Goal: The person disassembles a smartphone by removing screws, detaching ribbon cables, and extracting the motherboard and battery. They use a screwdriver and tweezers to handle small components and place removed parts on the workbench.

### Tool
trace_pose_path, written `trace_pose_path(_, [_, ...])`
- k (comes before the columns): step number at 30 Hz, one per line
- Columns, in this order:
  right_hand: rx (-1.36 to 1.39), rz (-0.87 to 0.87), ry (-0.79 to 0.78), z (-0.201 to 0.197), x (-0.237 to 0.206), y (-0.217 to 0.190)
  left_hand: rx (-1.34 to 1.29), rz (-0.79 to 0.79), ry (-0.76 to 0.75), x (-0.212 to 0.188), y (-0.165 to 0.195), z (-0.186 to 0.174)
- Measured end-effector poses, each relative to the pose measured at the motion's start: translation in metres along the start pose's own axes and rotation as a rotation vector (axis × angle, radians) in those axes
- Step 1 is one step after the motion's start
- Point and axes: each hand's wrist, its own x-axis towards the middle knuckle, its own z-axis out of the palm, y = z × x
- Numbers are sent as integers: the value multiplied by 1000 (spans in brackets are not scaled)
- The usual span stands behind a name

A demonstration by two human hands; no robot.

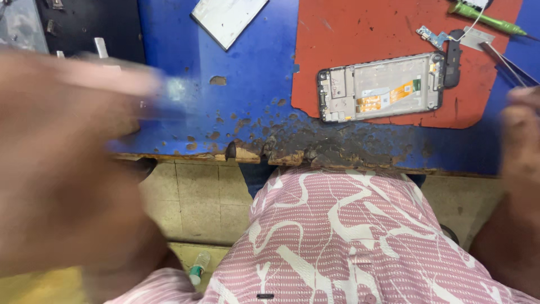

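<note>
From the head view, our left hand point(62, 163) is a blur close to the lens, its grip seemingly pinched on a pale, smeared object point(174, 90) we cannot identify. Our right hand point(520, 132) holds tweezers point(509, 65). Left of that grip the opened phone point(382, 87) lies on a red mat point(349, 34) on the blue worktop point(247, 73).

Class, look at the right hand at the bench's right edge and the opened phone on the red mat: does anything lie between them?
Yes. Tweezers lie slanting between the right hand and the opened phone, beside the phone's right end.
</note>
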Motion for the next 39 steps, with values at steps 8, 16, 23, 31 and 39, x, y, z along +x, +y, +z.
trace_pose_path(8, [195, -298, -284, 51, 12, -101, -552, -77, -111, -81, 63, 142])
trace_pose_path(16, [203, -166, -228, 53, 14, -100, -538, -212, -199, -78, 51, 135])
trace_pose_path(23, [53, -105, -142, 56, 14, -93, -380, -390, -392, -71, 35, 143])
trace_pose_path(31, [-171, -364, -151, 68, 28, -113, -395, -423, -408, -72, 34, 148])
trace_pose_path(39, [-176, -320, -231, 77, 44, -122, -429, -431, -406, -69, 34, 147])
